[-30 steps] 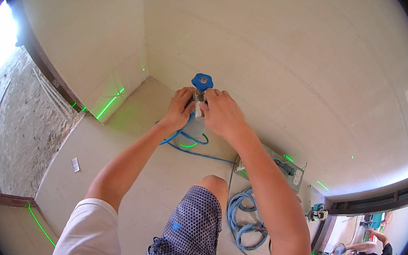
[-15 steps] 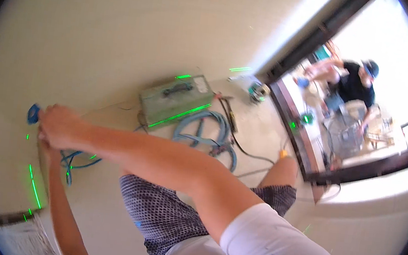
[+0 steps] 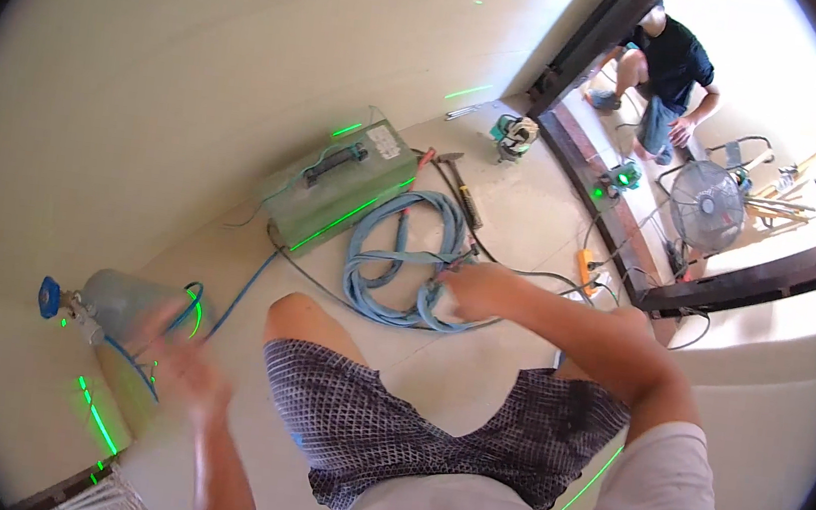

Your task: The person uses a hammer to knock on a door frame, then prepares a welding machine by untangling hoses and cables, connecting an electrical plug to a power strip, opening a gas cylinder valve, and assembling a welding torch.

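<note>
My right hand (image 3: 472, 291) reaches down to the coil of blue-grey hose (image 3: 357, 290) on the floor; its fingers are at the right side of the coil, and I cannot make out whether they grip it. My left hand (image 3: 185, 356), smeared by motion, is in front of a grey gas cylinder (image 3: 116, 297) by the left wall. A blue valve knob (image 3: 49, 298) and brass fittings sit on the cylinder's end. From there a thin blue hose (image 3: 248, 287) runs toward a green metal box (image 3: 335, 186) with a black handle, beyond the coil.
A hammer (image 3: 461, 186) lies beside the coil. Near the doorway are a small green-and-black device (image 3: 515, 138) and an orange power strip (image 3: 585, 270) with cables. Past the dark door frame (image 3: 577, 189), a laser level (image 3: 624, 176), a fan (image 3: 707, 204) and a crouching person (image 3: 676, 64) are visible.
My right hand has left the cylinder's valve and moved right to the hose coil. The left hand has drawn back from the valve. My view has shifted, uncovering the cylinder.
</note>
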The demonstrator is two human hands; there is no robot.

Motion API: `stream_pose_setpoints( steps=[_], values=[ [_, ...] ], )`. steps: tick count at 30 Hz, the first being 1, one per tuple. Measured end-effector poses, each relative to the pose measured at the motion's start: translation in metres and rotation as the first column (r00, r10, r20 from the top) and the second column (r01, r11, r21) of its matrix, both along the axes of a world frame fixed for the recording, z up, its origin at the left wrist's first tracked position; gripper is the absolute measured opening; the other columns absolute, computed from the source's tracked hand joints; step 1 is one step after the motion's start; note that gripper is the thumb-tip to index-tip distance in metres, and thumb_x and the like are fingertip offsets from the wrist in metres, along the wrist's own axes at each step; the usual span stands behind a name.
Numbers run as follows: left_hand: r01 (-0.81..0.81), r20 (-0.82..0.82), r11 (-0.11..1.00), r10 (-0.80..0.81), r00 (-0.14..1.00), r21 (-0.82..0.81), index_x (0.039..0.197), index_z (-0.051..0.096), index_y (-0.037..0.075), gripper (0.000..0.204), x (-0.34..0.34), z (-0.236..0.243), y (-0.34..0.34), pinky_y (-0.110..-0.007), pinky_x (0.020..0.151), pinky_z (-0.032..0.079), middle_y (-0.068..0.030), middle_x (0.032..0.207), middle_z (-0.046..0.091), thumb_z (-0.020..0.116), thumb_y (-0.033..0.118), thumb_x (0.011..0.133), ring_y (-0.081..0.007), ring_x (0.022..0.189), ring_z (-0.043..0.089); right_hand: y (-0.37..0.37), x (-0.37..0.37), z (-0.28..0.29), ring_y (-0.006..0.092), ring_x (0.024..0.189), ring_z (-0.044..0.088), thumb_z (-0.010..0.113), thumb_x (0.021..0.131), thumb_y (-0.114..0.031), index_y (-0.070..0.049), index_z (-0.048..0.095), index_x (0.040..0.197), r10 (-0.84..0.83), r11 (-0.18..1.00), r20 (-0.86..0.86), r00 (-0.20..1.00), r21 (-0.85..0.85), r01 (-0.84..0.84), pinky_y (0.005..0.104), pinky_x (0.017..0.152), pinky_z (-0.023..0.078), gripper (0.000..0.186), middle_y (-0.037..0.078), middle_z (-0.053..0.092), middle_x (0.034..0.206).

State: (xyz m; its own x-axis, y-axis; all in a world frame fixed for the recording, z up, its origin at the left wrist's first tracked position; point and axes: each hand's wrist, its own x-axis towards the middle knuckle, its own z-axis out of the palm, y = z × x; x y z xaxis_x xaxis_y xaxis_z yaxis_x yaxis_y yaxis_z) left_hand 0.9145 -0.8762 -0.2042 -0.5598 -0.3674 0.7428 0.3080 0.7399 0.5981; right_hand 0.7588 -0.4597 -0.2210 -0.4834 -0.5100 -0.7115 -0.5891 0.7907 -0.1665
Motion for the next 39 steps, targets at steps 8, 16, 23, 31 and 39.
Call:
stream_pose_setpoints(
  steps=[8, 16, 23, 31, 39],
  values=[
    [0.377, 0.652, 0.812, 0.006, 0.758, -0.445, 0.137, 0.056, 0.001, 0.066, -0.327, -0.142, 0.07, -0.053, 0.102, 0.053, -0.0256, 0.135, 0.063, 0.078, 0.045, 0.093, -0.0436, 0.124, 0.063, 0.013, -0.04, -0.066, 0.0432, 0.099, 0.074, 0.075, 0.094, -0.034, -0.004, 0.066, 0.131, -0.337, 0.911, -0.113, 0.935, -0.288, 0.294, 0.0526, 0.087, 0.057, 0.047, 0.023, 0.077, 0.101],
    [0.533, 0.82, 0.731, 0.064, 0.569, -0.427, 0.111, 0.067, 0.006, 0.07, -0.39, -0.161, 0.094, -0.055, 0.08, 0.058, -0.0191, 0.095, 0.076, 0.059, 0.073, 0.097, -0.0411, 0.093, 0.074, 0.077, -0.005, -0.163, 0.0436, 0.11, 0.071, 0.07, 0.097, -0.041, -0.008, 0.072, 0.124, -0.392, 0.905, -0.006, 0.92, -0.184, 0.384, 0.0544, 0.096, 0.056, 0.042, 0.024, 0.075, 0.114],
    [0.525, 0.845, 0.721, 0.159, 0.51, -0.452, 0.109, 0.065, 0.007, 0.068, -0.357, -0.146, 0.058, -0.055, 0.08, 0.057, -0.0186, 0.095, 0.076, 0.058, 0.073, 0.097, -0.0417, 0.094, 0.074, 0.212, 0.025, -0.191, 0.0426, 0.111, 0.072, 0.073, 0.092, -0.042, -0.004, 0.075, 0.118, -0.518, 0.855, -0.008, 0.855, 0.009, 0.518, 0.0507, 0.097, 0.057, 0.046, 0.024, 0.076, 0.115],
    [0.53, 0.847, 0.72, 0.152, 0.509, -0.448, 0.108, 0.065, 0.007, 0.067, -0.325, -0.131, -0.004, -0.058, 0.078, 0.056, -0.0207, 0.092, 0.075, 0.06, 0.072, 0.096, -0.0458, 0.09, 0.071, 0.228, 0.044, -0.221, 0.042, 0.107, 0.072, 0.073, 0.09, -0.04, -0.004, 0.076, 0.113, -0.483, 0.874, -0.018, 0.875, -0.059, 0.482, 0.0514, 0.096, 0.058, 0.043, 0.023, 0.077, 0.111],
    [0.495, 0.83, 0.827, -0.066, 0.553, -0.265, 0.107, 0.069, 0.003, 0.057, -0.32, -0.16, 0.005, -0.057, 0.074, 0.054, -0.0246, 0.088, 0.073, 0.071, 0.059, 0.096, -0.0482, 0.086, 0.07, 0.158, 0.043, -0.242, 0.0435, 0.1, 0.074, 0.072, 0.092, -0.039, -0.001, 0.076, 0.102, -0.463, 0.87, 0.018, 0.886, -0.182, 0.458, 0.0542, 0.09, 0.059, 0.039, 0.023, 0.077, 0.104]
  ],
)
